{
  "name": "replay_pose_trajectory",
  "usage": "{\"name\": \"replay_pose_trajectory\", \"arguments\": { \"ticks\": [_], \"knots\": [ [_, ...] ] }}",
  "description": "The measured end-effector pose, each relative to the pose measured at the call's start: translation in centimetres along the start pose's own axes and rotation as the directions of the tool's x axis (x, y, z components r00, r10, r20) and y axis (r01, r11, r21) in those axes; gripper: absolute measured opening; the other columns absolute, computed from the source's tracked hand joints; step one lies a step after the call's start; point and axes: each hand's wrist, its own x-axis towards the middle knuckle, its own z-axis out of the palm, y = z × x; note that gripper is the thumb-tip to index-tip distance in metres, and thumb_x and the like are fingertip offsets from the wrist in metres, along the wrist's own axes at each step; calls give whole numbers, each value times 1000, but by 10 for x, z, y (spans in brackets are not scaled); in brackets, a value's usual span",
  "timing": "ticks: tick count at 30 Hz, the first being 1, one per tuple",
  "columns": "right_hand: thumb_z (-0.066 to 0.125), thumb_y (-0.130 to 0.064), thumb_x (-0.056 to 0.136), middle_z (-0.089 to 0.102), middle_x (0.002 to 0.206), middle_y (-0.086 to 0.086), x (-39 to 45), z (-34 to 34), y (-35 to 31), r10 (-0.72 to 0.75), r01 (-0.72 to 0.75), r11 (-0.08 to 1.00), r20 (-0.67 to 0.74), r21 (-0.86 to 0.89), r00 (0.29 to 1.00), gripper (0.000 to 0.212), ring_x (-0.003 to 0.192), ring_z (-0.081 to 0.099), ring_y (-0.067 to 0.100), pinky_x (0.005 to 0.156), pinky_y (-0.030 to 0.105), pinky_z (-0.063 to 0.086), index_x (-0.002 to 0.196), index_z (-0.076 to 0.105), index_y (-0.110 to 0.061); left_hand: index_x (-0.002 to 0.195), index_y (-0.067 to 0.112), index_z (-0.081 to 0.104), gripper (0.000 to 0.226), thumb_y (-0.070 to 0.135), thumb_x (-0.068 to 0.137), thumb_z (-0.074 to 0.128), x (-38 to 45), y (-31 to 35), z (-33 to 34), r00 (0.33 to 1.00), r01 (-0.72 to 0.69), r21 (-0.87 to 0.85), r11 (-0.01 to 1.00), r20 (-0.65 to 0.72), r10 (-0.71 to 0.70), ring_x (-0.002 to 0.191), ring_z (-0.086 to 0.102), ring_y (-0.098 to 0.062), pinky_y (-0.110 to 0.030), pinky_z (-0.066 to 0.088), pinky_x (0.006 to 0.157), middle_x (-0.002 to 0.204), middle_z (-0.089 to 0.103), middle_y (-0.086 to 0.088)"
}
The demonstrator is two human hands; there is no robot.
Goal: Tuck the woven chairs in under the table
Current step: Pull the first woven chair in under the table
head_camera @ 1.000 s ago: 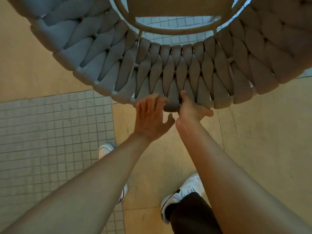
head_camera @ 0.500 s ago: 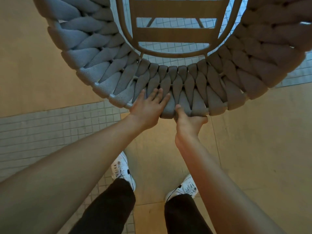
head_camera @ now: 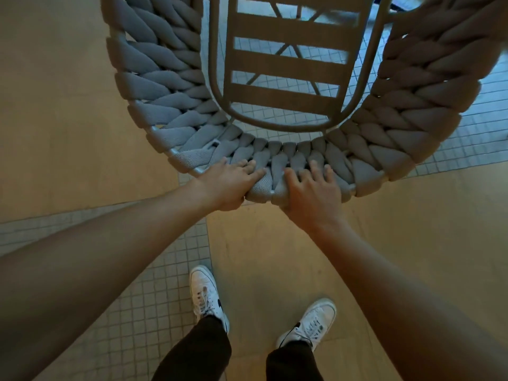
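A grey woven chair (head_camera: 154,86) with a thick braided curved backrest fills the upper part of the head view; its slatted seat (head_camera: 288,61) lies beyond the backrest. My left hand (head_camera: 231,185) lies over the top rim of the backrest at its middle, fingers curled over the weave. My right hand (head_camera: 310,188) grips the same rim just to the right, fingers spread over the braids. Both arms are stretched forward. The table is not in view.
The floor is large tan slabs with strips of small grey mosaic tile (head_camera: 154,292). My two white shoes (head_camera: 209,295) stand behind the chair, one on the tile edge, one on tan floor. Crossed legs of the chair show through the seat slats.
The chair has moved away from me and more of its seat shows. My right hand turned from a thumb-up hold to palm-down over the rim. My feet stepped forward.
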Motion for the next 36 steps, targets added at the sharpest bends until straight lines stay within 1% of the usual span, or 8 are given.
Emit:
{"name": "replay_pose_trajectory", "arguments": {
  "ticks": [3, 7, 10, 14, 17, 21, 27, 36],
  "knots": [
    [56, -47, 94, 65, 129, 11, 14, -19, -12, -19, 19, 1000, -2, 7, 1000, 56, 118, 60, 33, 102, 48, 43, 142, 48, -19, 161, 25, 15, 80, 19, 94, 58, -4, -26, -21, 998, -43, 7, 999, 44, 43, 149, 31, -23, -53, 33, 115, 165, 26, -8],
    [59, -47, 91, 71, 110, 4, 30, -48, -33, -21, 22, 999, -39, 45, 999, 47, 98, 68, 28, 80, 41, 48, 132, 56, -23, 158, 29, 22, 78, 21, 90, 60, -8, -67, -52, 987, -129, 28, 991, 97, 125, 134, 49, -25, -49, 46, 103, 156, 41, -4],
    [61, -49, 90, 69, 89, -1, 45, -72, -44, 2, 2, 997, -56, 73, 998, 35, 79, 68, 25, 63, 34, 40, 116, 61, -26, 152, 40, 30, 75, 24, 87, 63, -8, -97, -70, 986, -157, 0, 988, 59, 157, 117, 60, -21, -42, 50, 88, 145, 53, 3],
    [61, -47, 90, 54, 78, -3, 65, -94, -45, 54, -51, 997, -33, 64, 998, 31, 72, 58, 21, 62, 34, 37, 114, 61, -28, 142, 44, 38, 65, 28, 85, 64, 4, -119, -85, 979, -201, -6, 980, -15, 201, 94, 59, -14, -33, 40, 67, 123, 62, 7],
    [62, -47, 89, 47, 78, -3, 79, -103, -37, 74, -72, 996, -34, 56, 997, 31, 70, 46, 19, 64, 35, 34, 114, 61, -28, 139, 47, 37, 62, 32, 85, 64, 16, -130, -98, 964, -259, -13, 966, -69, 257, 85, 52, -11, -33, 39, 65, 115, 63, 8],
    [61, -49, 89, 47, 79, -3, 91, -111, -28, 73, -71, 995, -28, 64, 997, 34, 71, 46, 18, 66, 35, 35, 116, 60, -29, 136, 46, 39, 58, 34, 85, 63, 30, -143, -111, 946, -324, -20, 946, -43, 323, 84, 61, -13, -35, 53, 70, 103, 64, 9],
    [59, -54, 88, 57, 79, -6, 115, -126, -11, 46, -42, 994, -28, 102, 999, 33, 70, 53, 18, 68, 34, 38, 112, 63, -31, 127, 41, 50, 48, 27, 85, 66, 59, -160, -133, 912, -407, -128, 904, -1, 410, 71, 56, -1, -24, 44, 62, 85, 60, 15],
    [59, -58, 83, 45, 69, -9, 179, -156, 31, 103, -99, 988, -23, 122, 994, 26, 70, 50, 18, 66, 35, 36, 93, 64, -35, 115, 38, 57, 36, 31, 84, 73, 112, -184, -191, 922, -385, -141, 912, -10, 388, 66, 59, 0, -18, 42, 59, 75, 60, 16]
  ]
}}
